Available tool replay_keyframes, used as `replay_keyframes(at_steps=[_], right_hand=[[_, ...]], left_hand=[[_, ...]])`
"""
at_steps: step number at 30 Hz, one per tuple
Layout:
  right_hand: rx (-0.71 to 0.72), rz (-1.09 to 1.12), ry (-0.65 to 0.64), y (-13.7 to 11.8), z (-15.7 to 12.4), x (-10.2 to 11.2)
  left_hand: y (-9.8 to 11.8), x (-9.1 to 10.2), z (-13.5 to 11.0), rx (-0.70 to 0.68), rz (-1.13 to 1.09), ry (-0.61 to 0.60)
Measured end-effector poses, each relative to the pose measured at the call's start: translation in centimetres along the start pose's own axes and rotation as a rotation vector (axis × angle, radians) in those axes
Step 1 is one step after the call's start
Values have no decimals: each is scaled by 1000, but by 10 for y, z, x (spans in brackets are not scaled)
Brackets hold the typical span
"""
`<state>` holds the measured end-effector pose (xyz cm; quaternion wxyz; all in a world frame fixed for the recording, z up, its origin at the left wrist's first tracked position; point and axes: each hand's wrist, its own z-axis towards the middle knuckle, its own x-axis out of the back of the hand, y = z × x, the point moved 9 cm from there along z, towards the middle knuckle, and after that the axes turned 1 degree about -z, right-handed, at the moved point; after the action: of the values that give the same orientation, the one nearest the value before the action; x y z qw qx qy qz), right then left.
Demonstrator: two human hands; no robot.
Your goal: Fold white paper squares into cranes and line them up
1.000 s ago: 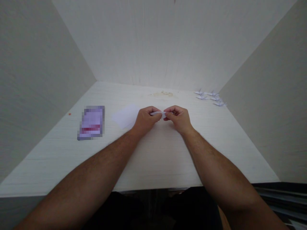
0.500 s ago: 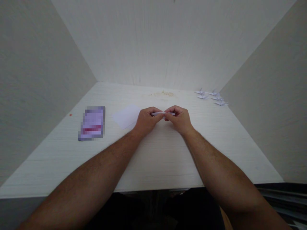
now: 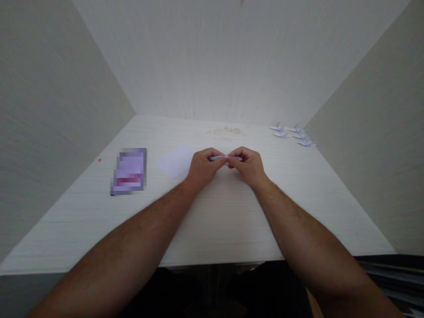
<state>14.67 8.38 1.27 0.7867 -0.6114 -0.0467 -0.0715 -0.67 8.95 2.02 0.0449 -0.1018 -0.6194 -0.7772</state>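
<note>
My left hand and my right hand meet over the middle of the pale wooden table. Both pinch a small folded piece of white paper, of which only a thin strip shows between the fingertips. The fingers of each hand are curled closed on it. A flat white sheet lies just left of my left hand.
A purple-and-white booklet or pack lies at the left of the table. Several small folded paper cranes sit at the far right corner. A brownish stain marks the far middle. Plain walls close in the back and both sides.
The visible strip of paper has lengthened a little toward my right hand. Both hands stay in place apart from a slight shift of the view.
</note>
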Motion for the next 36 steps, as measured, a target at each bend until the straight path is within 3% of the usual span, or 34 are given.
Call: replay_keyframes(at_steps=[11,36], right_hand=[[-13,3,-3,0,0,-1],[-157,261,5,19,4,1]], left_hand=[[-5,0,1,24,-35,-8],[1,-4,-1,8,-38,-66]])
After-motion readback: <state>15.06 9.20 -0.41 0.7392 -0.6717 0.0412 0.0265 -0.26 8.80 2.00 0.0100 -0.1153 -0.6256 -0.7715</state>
